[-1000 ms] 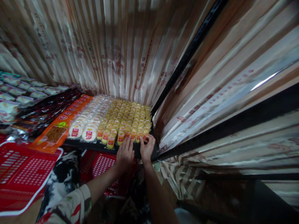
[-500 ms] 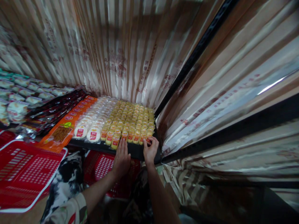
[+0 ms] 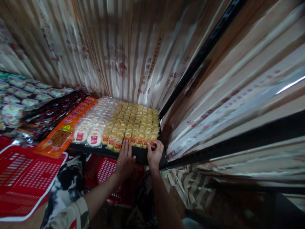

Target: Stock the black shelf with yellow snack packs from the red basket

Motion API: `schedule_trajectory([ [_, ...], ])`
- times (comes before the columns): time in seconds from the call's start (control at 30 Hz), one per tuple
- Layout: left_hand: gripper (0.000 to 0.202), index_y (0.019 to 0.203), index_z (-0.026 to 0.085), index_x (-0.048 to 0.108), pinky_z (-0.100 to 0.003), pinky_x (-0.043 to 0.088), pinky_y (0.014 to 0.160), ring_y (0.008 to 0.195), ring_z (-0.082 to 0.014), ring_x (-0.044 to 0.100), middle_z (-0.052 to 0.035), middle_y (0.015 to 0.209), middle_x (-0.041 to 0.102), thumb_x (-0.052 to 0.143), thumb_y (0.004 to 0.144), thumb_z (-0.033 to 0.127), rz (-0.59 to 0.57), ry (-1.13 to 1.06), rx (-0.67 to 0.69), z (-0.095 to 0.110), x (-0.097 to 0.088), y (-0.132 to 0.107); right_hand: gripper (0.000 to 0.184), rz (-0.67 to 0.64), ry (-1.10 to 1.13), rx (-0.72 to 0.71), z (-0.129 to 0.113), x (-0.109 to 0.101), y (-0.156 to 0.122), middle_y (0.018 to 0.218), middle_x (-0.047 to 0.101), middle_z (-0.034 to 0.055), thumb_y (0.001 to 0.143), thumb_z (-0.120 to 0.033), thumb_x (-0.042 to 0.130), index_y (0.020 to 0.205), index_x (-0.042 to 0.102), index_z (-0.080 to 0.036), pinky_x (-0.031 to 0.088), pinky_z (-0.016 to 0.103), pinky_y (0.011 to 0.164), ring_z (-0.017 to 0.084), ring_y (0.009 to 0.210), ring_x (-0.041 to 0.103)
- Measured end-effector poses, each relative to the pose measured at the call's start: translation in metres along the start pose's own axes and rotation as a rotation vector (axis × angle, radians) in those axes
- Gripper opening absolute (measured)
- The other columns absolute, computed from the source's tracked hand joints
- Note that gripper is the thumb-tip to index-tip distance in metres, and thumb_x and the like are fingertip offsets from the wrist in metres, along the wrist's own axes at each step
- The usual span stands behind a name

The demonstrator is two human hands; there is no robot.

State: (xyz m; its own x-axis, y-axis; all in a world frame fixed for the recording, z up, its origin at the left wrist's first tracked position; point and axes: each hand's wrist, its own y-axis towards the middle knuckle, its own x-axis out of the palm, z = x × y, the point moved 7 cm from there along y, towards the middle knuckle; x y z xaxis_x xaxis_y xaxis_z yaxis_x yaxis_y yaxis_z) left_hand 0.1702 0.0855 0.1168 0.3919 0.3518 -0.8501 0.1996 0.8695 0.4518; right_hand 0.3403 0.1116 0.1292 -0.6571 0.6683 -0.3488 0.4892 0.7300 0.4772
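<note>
A red basket (image 3: 105,171) sits under my wrists. My left hand (image 3: 125,159) lies open and flat on the black shelf edge (image 3: 140,155), fingertips touching the front yellow packets (image 3: 135,124). My right hand (image 3: 154,154), just beside it, pinches the corner packet (image 3: 153,143). White round packets (image 3: 94,137) lie left of my left hand; striped foil (image 3: 133,57) rises beyond.

Glossy plastic snack packs (image 3: 133,125), shiny curtain (image 3: 133,57)
</note>
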Motion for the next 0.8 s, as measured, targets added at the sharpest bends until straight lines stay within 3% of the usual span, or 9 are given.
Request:
schedule_trajectory([
  [0.4,0.059,0.131,-0.004,0.037,-0.045,0.029,0.109,0.138,-0.0326,0.018,-0.0251,0.145,0.028,0.046,0.084,0.03,-0.069,0.064,-0.035,-0.0027,0.0103,0.0044,0.027,0.021,-0.041,-0.015,-0.0011,-0.0012,-0.0001,0.108,0.048,0.0144,0.08,-0.04,0.057,0.09,0.056,-0.015,0.053,0.032,0.07,0.019,0.093,0.052],
  [0.8,0.059,0.136,0.001,0.03,-0.047,0.035,0.104,0.137,-0.0322,0.022,-0.0245,0.143,0.031,0.046,0.084,0.023,0.044,-0.009,-0.022,-0.0025,0.0057,0.0014,0.02,0.065,-0.195,-0.025,-0.0048,-0.0048,-0.003,0.11,0.051,0.014,0.08,-0.033,0.053,0.09,0.058,-0.015,0.046,0.03,0.066,0.022,0.097,0.048],
])
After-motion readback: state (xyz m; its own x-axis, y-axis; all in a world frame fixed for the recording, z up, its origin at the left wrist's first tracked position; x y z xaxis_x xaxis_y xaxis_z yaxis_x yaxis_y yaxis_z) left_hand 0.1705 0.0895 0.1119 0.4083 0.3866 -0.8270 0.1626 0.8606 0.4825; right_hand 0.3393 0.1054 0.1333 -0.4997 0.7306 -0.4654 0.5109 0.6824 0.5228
